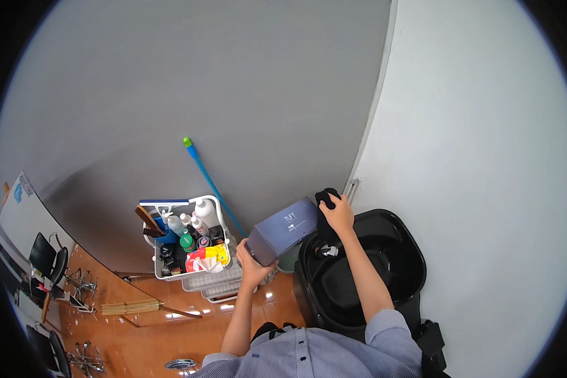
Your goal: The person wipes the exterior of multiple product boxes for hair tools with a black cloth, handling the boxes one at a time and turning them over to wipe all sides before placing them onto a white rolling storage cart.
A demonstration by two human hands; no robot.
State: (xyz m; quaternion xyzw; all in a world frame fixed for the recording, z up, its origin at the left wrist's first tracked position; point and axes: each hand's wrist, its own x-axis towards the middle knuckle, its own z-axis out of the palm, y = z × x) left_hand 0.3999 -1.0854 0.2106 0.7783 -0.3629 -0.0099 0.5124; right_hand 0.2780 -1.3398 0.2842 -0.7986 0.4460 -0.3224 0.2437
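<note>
A dark blue hair dryer box (283,227) is held up in front of me, tilted, with printing on its face. My left hand (254,267) grips the box at its lower left end. At the other end, my right hand (338,212) clutches a black cloth (327,229), which hangs down against the box's right side. Whether the right fingers also touch the box is hidden. Below my right forearm lies a black shampoo basin (373,264) with a chrome faucet (328,251).
Left of the box stands a white trolley (170,278) filled with bottles, a wooden-handled brush (149,220) and a red-yellow wipes pack (208,258). A blue pole (210,182) leans on the grey wall (264,94). A mirror at far left reflects salon chairs (47,257).
</note>
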